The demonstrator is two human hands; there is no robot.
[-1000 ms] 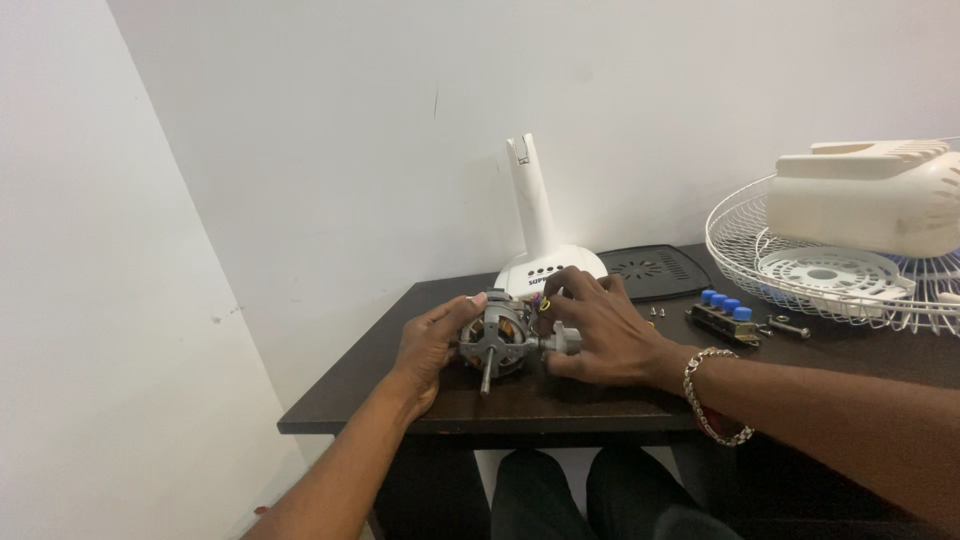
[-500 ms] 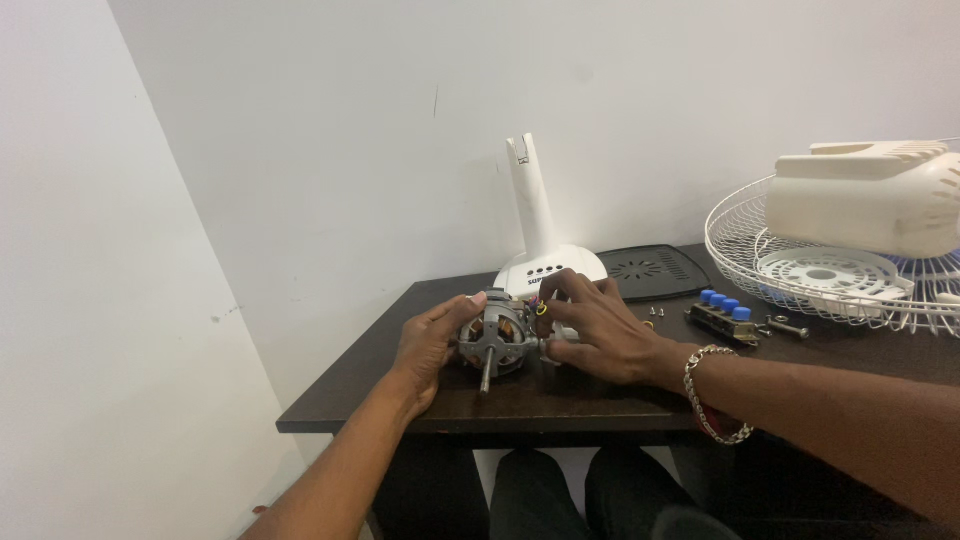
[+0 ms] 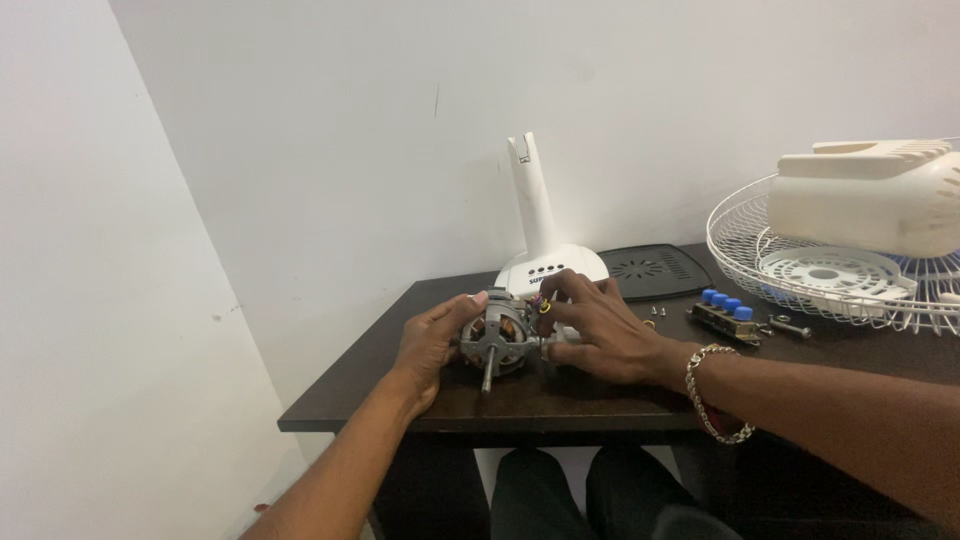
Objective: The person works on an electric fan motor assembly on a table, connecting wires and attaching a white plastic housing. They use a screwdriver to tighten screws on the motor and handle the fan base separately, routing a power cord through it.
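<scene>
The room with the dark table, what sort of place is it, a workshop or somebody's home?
Probably a plain room at home used as a repair corner. Fan parts lie spread over the dark table: a white fan stand, a wire fan guard, and a small motor held between the left hand and the right hand.

Left arm comes in from bottom-left, forearm angled up and to the right, bare. Left hand (image 3: 432, 342) sits palm inward, fingers curled and thumb raised, cupped as if bracing something from its left side. Right arm enters from the right edge, forearm running left across the lower frame, a silver chain bracelet (image 3: 712, 395) loose on the wrist. Right hand (image 3: 598, 325) is palm down, knuckles up, fingers bent; index finger and thumb are pinched together at the fingertips, near the left hand's thumb. Hands sit close, facing each other, not touching. Knees visible between the arms at the bottom.
</scene>
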